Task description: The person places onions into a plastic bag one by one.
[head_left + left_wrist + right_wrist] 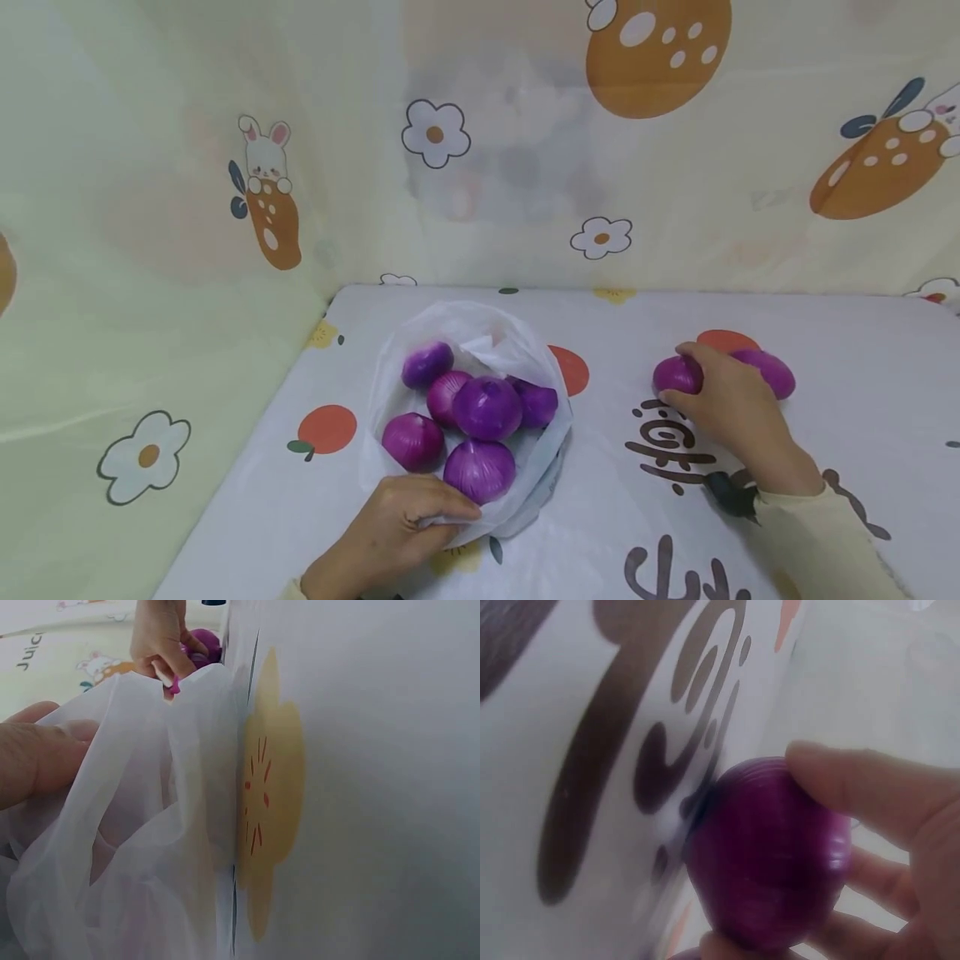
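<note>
A white plastic bag [551, 446] stands with its mouth wide, several red onions inside, among them a large onion [487, 408]. My left hand [393, 525] pinches the bag's near rim between thumb and fingers; the left wrist view shows its thumb [45, 761] against the thin plastic [135, 847]. To the right of the bag, my right hand [727, 408] grips a red onion [677, 375] at the tabletop. In the right wrist view thumb and fingers curl round this onion [772, 855]. Another onion [768, 372] lies just behind that hand, partly hidden by it.
A white patterned cloth [600, 517] with fruit prints and dark lettering covers the table. Pale sheeting [510, 200] with carrot and flower prints rises behind the table, and more sheeting [150, 333] hangs along the left side.
</note>
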`<state>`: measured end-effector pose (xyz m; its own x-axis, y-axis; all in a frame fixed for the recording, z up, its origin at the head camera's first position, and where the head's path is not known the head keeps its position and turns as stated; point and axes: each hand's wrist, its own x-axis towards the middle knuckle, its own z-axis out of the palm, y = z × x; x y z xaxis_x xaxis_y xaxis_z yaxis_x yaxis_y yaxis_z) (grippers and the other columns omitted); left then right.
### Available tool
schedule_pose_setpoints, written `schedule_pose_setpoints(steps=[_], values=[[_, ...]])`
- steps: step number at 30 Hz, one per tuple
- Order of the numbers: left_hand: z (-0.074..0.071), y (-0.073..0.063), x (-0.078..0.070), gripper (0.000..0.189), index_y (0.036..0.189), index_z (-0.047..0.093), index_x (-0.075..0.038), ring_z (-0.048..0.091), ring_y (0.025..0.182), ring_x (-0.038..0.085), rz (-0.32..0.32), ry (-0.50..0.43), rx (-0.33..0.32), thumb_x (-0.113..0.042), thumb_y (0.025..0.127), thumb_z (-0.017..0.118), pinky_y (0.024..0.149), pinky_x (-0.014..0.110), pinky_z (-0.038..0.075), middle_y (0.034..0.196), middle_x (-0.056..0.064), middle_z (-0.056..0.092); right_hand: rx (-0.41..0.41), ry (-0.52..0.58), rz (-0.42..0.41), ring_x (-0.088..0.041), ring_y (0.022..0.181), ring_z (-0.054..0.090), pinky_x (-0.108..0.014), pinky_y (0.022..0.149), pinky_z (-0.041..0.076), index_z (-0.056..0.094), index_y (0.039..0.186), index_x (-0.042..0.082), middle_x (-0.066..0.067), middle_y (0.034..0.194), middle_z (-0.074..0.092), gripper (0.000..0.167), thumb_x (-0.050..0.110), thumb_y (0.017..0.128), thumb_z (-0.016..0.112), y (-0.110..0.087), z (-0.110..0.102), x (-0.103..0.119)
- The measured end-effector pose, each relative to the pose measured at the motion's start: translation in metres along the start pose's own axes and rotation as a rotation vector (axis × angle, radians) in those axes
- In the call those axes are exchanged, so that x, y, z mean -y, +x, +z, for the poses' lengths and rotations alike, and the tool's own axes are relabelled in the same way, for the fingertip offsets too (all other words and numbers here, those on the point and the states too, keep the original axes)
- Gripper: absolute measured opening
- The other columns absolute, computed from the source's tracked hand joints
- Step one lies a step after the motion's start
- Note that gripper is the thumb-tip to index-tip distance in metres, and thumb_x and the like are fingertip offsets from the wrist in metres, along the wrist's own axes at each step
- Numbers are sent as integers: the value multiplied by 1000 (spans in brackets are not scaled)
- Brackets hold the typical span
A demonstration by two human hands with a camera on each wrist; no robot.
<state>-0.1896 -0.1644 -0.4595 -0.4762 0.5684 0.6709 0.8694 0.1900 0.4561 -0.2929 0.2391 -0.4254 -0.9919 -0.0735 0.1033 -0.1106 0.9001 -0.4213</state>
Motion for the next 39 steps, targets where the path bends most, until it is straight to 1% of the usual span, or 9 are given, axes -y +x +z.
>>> schedule_pose_setpoints(steps=[4, 7, 11, 14, 18, 23, 27, 34, 39], values=[[1, 0, 1, 38, 101, 80, -6, 75, 88, 11, 4, -12, 6, 18, 71, 75, 83, 17, 58, 94, 3, 80, -16, 0, -4, -60, 109, 60, -76, 88, 50, 50, 142, -6, -40, 128, 60, 74, 21, 84, 86, -3, 2, -2], [1, -1, 1, 38, 101, 81, -6, 75, 89, 11, 10, -1, 8, 17, 71, 75, 84, 17, 57, 94, 3, 80, -32, 4, -16, -59, 108, 61, -75, 88, 51, 51, 141, -7, -40, 127, 60, 72, 20, 84, 86, -4, 3, -2], [0, -1, 1, 38, 101, 81, -5, 75, 89, 13, 14, -9, 9, 17, 71, 77, 85, 18, 57, 94, 4, 80, -34, 9, -20, -57, 106, 62, -74, 87, 52, 51, 141, -7, -39, 126, 61, 71, 20, 84, 85, -3, 1, -1], [1, 1, 1, 36, 101, 80, -4, 75, 89, 14, 5, -31, 12, 17, 72, 77, 85, 18, 57, 94, 5, 80, -36, 8, -15, -57, 107, 61, -74, 87, 51, 51, 142, -6, -39, 126, 61, 71, 19, 84, 85, -3, -1, -1], [2, 1, 1, 36, 102, 80, -4, 75, 89, 13, -4, -35, 18, 17, 72, 77, 85, 18, 57, 94, 5, 80, -46, 1, -12, -57, 109, 60, -74, 89, 51, 52, 141, -6, -39, 127, 61, 70, 19, 84, 85, -3, -1, 0], [1, -1, 1, 38, 101, 80, -5, 75, 87, 12, 9, -25, 21, 17, 70, 76, 84, 17, 57, 92, 5, 80, -41, 0, -5, -56, 109, 61, -73, 88, 52, 53, 141, -6, -38, 127, 61, 71, 19, 83, 86, -5, 1, 2], [1, -5, 2, 39, 101, 80, -6, 75, 87, 12, 24, -24, 20, 17, 70, 78, 84, 17, 58, 93, 5, 79, -53, 4, -19, -56, 110, 61, -73, 89, 51, 54, 139, -7, -38, 127, 62, 69, 18, 83, 86, -6, 3, 4], [3, -7, 4, 40, 102, 79, -4, 75, 87, 14, 39, -50, 14, 18, 68, 78, 84, 18, 58, 93, 7, 79, -59, 3, -33, -57, 112, 60, -74, 92, 49, 53, 139, -7, -38, 127, 61, 69, 19, 84, 85, -7, 4, 3], [4, -6, 5, 39, 101, 79, -4, 75, 87, 14, 22, -62, 20, 19, 69, 78, 84, 18, 58, 93, 7, 79, -66, -1, -40, -57, 113, 60, -74, 92, 49, 52, 140, -8, -38, 127, 61, 70, 19, 84, 85, -6, 4, 1]])
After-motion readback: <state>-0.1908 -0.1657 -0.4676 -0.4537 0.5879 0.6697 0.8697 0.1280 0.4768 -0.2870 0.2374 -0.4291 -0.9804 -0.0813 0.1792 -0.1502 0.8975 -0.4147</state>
